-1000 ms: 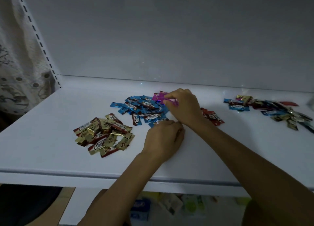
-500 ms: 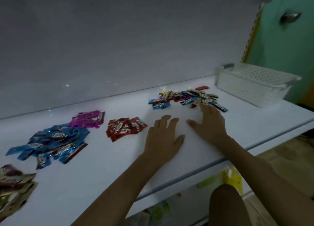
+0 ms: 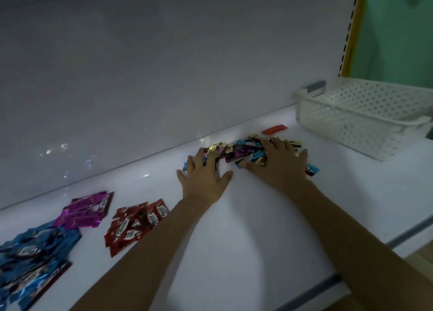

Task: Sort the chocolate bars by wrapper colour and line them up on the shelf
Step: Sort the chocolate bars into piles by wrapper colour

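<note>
A mixed pile of chocolate bars (image 3: 241, 150) in blue, gold, purple and red wrappers lies on the white shelf (image 3: 246, 228) toward the back right. My left hand (image 3: 203, 177) lies flat with spread fingers on the pile's left end. My right hand (image 3: 278, 163) lies flat on its right part, fingers straight. Sorted groups sit to the left: red bars (image 3: 136, 224), purple bars (image 3: 86, 211) and blue bars (image 3: 32, 254). One red bar (image 3: 274, 129) lies alone behind the pile.
A white perforated basket (image 3: 365, 116) stands on the shelf at the right. The shelf's white back panel (image 3: 164, 76) rises behind everything. A green wall (image 3: 398, 29) shows at the far right. The shelf's front edge runs diagonally at lower right.
My view swung right, away from the gold and blue groups. Both hands moved from the sorted piles across the shelf and now lie flat on the mixed pile.
</note>
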